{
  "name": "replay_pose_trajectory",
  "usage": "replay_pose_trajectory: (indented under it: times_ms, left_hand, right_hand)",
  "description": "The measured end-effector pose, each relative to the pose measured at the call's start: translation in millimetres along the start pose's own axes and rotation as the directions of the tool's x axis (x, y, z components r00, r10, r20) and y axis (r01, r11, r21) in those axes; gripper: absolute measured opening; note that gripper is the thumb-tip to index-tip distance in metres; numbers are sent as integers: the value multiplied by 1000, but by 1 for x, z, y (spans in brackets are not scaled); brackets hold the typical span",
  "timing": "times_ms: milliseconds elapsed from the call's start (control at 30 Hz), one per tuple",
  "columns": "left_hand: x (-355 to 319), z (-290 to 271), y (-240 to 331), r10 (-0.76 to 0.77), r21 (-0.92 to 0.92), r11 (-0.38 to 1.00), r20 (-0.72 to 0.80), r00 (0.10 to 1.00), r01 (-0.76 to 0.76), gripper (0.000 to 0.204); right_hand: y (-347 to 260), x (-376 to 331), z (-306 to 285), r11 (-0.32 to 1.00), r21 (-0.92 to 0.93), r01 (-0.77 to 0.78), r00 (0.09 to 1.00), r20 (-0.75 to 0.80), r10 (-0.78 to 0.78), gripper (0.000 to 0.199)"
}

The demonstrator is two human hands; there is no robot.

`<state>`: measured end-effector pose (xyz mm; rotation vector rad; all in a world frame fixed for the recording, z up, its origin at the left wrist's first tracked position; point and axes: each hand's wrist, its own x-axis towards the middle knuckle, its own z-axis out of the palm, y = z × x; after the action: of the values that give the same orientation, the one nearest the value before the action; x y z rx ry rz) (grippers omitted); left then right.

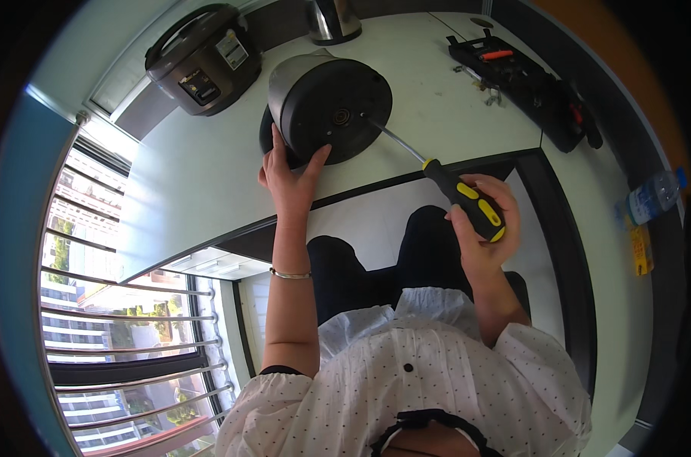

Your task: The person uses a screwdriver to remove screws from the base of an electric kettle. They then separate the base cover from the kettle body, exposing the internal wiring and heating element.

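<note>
An electric kettle (353, 84) lies on its side on the pale worktop, its round black underside turned towards me. My left hand (292, 164) grips its lower left rim, the thumb on the black underside and the fingers round the side. In my right hand (488, 221) is a black and yellow screwdriver (461, 194), held by the handle. The shaft runs up and left, and its tip meets the underside just right of the central round connector (341, 116). Whether the tip sits in a screw cannot be made out.
A dark rice cooker (204, 65) stands at the back left, a shiny metal vessel (332, 21) behind the kettle. At the back right lies an open black tool case (524, 84) with small loose parts beside it. A water bottle (651, 198) and yellow packet (641, 250) are far right.
</note>
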<state>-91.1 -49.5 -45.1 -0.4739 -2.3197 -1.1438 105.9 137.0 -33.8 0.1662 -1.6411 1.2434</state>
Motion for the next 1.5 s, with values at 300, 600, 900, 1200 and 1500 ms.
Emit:
replay_pose_trajectory:
  times_ms: [300, 600, 900, 1200, 1500]
  left_hand:
    - [0, 0, -2, 36, 0, 999, -22, 999, -36, 92]
    - [1, 1, -4, 63, 47, 997, -48, 997, -61, 91]
    - [1, -2, 0, 85, 26, 996, -60, 995, -83, 90]
    - [1, -6, 2, 66, 10, 998, -37, 997, -66, 91]
    - [0, -5, 0, 64, -6, 998, -39, 997, -64, 92]
  right_hand:
    - [-14, 7, -5, 995, -41, -90, 989, 117, 95, 53]
    - [-28, 6, -6, 857, 173, -485, 869, -15, 494, 41]
    - [-27, 11, -9, 938, -86, -337, 941, -45, 334, 35]
    - [-32, 17, -13, 884, -460, 87, 985, 171, -8, 44]
    - [-42, 12, 0, 869, -31, -493, 870, -29, 493, 40]
